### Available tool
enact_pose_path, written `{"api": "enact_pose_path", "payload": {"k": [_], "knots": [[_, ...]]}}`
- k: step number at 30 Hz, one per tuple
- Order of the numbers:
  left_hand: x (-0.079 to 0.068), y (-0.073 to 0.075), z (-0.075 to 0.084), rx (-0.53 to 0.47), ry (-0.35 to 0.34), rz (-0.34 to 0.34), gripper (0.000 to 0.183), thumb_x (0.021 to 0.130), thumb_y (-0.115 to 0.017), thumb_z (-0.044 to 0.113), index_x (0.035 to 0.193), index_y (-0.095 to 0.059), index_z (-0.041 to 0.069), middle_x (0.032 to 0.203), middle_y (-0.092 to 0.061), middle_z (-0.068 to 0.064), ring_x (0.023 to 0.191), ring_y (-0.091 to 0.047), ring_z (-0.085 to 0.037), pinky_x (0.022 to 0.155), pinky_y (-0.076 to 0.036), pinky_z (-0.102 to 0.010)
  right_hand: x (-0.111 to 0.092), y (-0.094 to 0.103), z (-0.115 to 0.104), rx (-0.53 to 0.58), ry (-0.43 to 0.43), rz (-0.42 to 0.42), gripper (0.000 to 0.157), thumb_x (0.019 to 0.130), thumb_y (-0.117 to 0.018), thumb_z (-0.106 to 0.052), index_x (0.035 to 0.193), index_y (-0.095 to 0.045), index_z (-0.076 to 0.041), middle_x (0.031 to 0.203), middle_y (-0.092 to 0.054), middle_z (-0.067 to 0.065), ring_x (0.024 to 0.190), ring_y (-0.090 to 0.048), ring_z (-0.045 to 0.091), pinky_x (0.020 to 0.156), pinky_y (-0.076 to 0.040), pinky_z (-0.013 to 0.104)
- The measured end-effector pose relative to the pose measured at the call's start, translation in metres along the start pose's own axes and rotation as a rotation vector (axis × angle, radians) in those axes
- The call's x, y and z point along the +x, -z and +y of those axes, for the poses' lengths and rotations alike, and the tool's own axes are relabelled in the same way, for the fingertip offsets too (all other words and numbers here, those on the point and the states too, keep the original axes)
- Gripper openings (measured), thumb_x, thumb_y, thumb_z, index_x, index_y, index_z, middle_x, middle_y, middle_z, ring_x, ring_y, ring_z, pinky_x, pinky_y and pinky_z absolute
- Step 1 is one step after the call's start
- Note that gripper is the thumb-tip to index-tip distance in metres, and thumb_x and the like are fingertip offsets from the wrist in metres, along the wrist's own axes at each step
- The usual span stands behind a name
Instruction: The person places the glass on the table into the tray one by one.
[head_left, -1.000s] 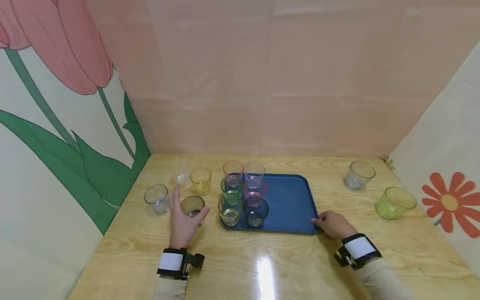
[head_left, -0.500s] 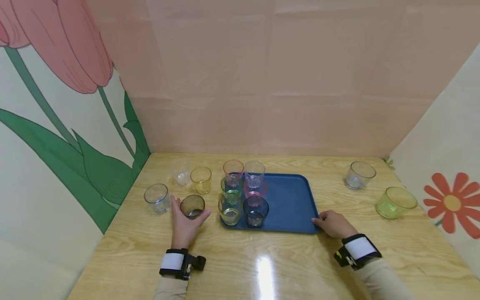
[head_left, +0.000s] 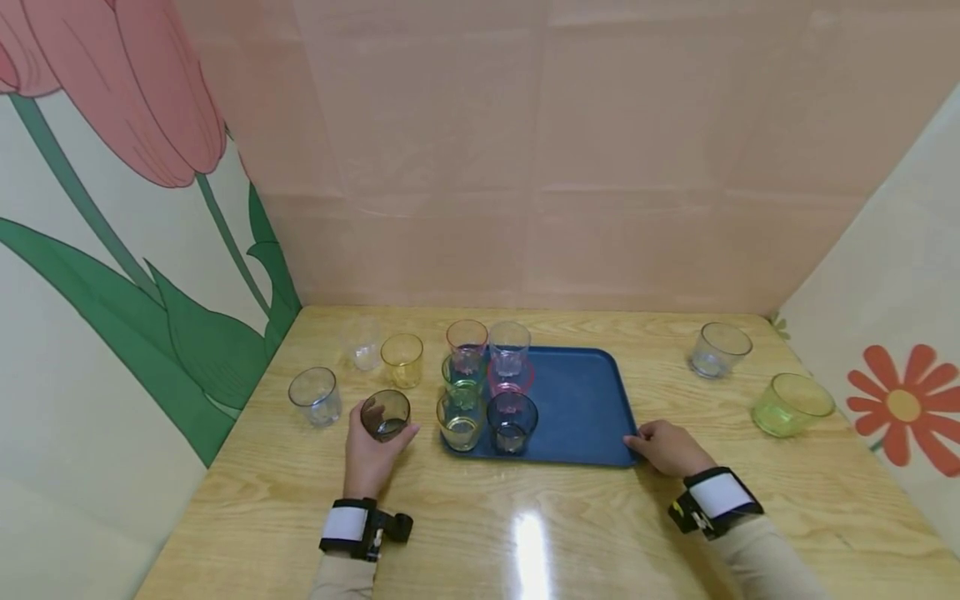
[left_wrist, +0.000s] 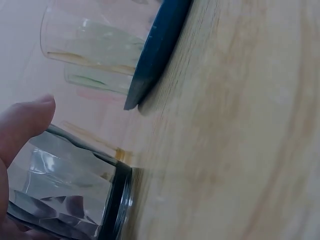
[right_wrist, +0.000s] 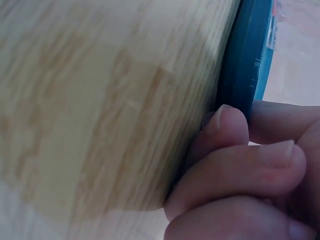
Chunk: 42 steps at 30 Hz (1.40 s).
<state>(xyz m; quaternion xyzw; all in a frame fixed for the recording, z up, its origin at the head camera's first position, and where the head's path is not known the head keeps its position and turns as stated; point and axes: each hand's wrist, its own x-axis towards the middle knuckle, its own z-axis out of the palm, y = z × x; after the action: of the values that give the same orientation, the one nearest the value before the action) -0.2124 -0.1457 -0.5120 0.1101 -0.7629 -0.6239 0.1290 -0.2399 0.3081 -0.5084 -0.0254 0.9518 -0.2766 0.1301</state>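
Note:
My left hand [head_left: 367,454] grips a smoky dark glass [head_left: 386,415] left of the blue tray, thumb on its right side and fingers round its left. In the left wrist view the base of this dark glass [left_wrist: 117,200] is at or very near the tabletop; I cannot tell if it touches. My right hand [head_left: 671,450] pinches the front right corner of the blue tray [head_left: 581,408]; the right wrist view shows curled fingers [right_wrist: 240,170] at the tray's edge [right_wrist: 245,60]. Two columns of tinted glasses, a yellow glass [head_left: 460,421] and a dark blue glass [head_left: 512,423] in front, fill the tray's left half.
Left of the tray stand a yellow glass [head_left: 402,361], a clear glass [head_left: 363,343] and a grey-rimmed glass [head_left: 315,397]. At the right of the wooden table are a clear glass [head_left: 720,350] and a yellow-green glass [head_left: 791,406]. A wall covering [head_left: 540,167] rises behind.
My left hand has closed round the smoky dark glass from an open spread, its fingers drawing in against the side. The right hand and tray have stayed put.

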Motion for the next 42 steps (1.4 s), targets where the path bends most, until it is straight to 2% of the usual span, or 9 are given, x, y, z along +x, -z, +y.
{"api": "enact_pose_path", "payload": {"k": [3, 9, 15, 19, 28, 33, 35, 37, 42], "knots": [[0.000, -0.002, 0.000, -0.026, -0.004, 0.005, 0.081, 0.082, -0.086, 0.008, 0.144, -0.036, -0.004, 0.141, -0.048, -0.026, 0.137, -0.045, -0.041, 0.114, -0.037, -0.050, -0.001, 0.001, -0.002, 0.004, -0.006, -0.002, 0.041, 0.103, -0.059, -0.027, 0.066, -0.045, -0.014, 0.055, -0.046, -0.002, 0.050, -0.045, 0.015, 0.052, -0.035, 0.031], [-0.002, -0.003, 0.001, -0.038, -0.016, 0.024, 0.079, 0.082, -0.085, 0.007, 0.142, -0.036, -0.005, 0.139, -0.049, -0.027, 0.134, -0.047, -0.041, 0.113, -0.037, -0.051, -0.002, 0.002, -0.003, 0.007, -0.013, 0.003, 0.041, 0.103, -0.060, -0.027, 0.067, -0.044, -0.014, 0.055, -0.046, -0.002, 0.050, -0.045, 0.015, 0.052, -0.035, 0.030], [-0.005, -0.002, 0.012, -0.051, -0.026, 0.037, 0.076, 0.082, -0.086, 0.009, 0.137, -0.036, -0.004, 0.134, -0.051, -0.026, 0.130, -0.049, -0.040, 0.113, -0.037, -0.050, -0.001, 0.001, -0.002, 0.007, -0.002, -0.001, 0.041, 0.102, -0.059, -0.028, 0.067, -0.045, -0.014, 0.056, -0.047, -0.002, 0.050, -0.045, 0.015, 0.052, -0.035, 0.030], [-0.009, -0.002, 0.021, -0.050, -0.038, 0.011, 0.078, 0.081, -0.087, 0.012, 0.137, -0.034, -0.002, 0.134, -0.052, -0.023, 0.129, -0.050, -0.038, 0.112, -0.039, -0.051, 0.000, 0.000, 0.001, 0.000, -0.012, -0.010, 0.040, 0.102, -0.059, -0.028, 0.067, -0.045, -0.014, 0.056, -0.048, -0.002, 0.050, -0.045, 0.015, 0.052, -0.035, 0.030], [-0.022, 0.000, 0.046, -0.064, -0.129, -0.075, 0.077, 0.081, -0.086, 0.010, 0.132, -0.029, 0.000, 0.131, -0.053, -0.022, 0.126, -0.052, -0.040, 0.105, -0.044, -0.054, 0.003, -0.001, 0.005, 0.002, 0.007, 0.001, 0.041, 0.102, -0.060, -0.029, 0.067, -0.047, -0.014, 0.056, -0.050, -0.002, 0.050, -0.047, 0.015, 0.051, -0.036, 0.030], [-0.028, -0.001, 0.056, -0.049, -0.163, -0.127, 0.075, 0.083, -0.086, 0.013, 0.130, -0.029, 0.001, 0.131, -0.054, -0.022, 0.125, -0.053, -0.040, 0.104, -0.043, -0.057, 0.000, 0.005, 0.002, -0.029, -0.043, 0.015, 0.052, 0.101, -0.056, -0.051, 0.069, -0.052, -0.010, 0.060, -0.050, 0.000, 0.054, -0.047, 0.016, 0.053, -0.037, 0.031], [-0.031, -0.001, 0.061, -0.055, -0.178, -0.155, 0.075, 0.082, -0.086, 0.013, 0.131, -0.031, 0.001, 0.131, -0.055, -0.022, 0.125, -0.052, -0.041, 0.105, -0.042, -0.057, -0.002, 0.012, -0.002, -0.041, -0.056, 0.065, 0.059, 0.100, -0.054, -0.059, 0.069, -0.051, -0.008, 0.060, -0.046, 0.001, 0.054, -0.044, 0.017, 0.052, -0.035, 0.031], [-0.034, -0.002, 0.066, -0.063, -0.196, -0.186, 0.074, 0.081, -0.087, 0.013, 0.132, -0.034, 0.001, 0.133, -0.055, -0.022, 0.126, -0.051, -0.040, 0.108, -0.039, -0.057, -0.004, 0.019, -0.009, -0.039, -0.035, 0.158, 0.060, 0.100, -0.052, -0.061, 0.071, -0.050, -0.008, 0.061, -0.043, 0.001, 0.055, -0.043, 0.018, 0.052, -0.033, 0.032], [-0.044, -0.007, 0.076, 0.000, -0.231, -0.259, 0.074, 0.079, -0.090, 0.021, 0.138, -0.048, 0.007, 0.136, -0.052, -0.013, 0.125, -0.049, -0.031, 0.102, -0.040, -0.055, -0.010, 0.025, -0.041, 0.077, 0.135, 0.493, 0.044, 0.102, -0.060, -0.045, 0.084, -0.053, -0.006, 0.067, -0.048, 0.003, 0.057, -0.045, 0.017, 0.052, -0.035, 0.030]]}}
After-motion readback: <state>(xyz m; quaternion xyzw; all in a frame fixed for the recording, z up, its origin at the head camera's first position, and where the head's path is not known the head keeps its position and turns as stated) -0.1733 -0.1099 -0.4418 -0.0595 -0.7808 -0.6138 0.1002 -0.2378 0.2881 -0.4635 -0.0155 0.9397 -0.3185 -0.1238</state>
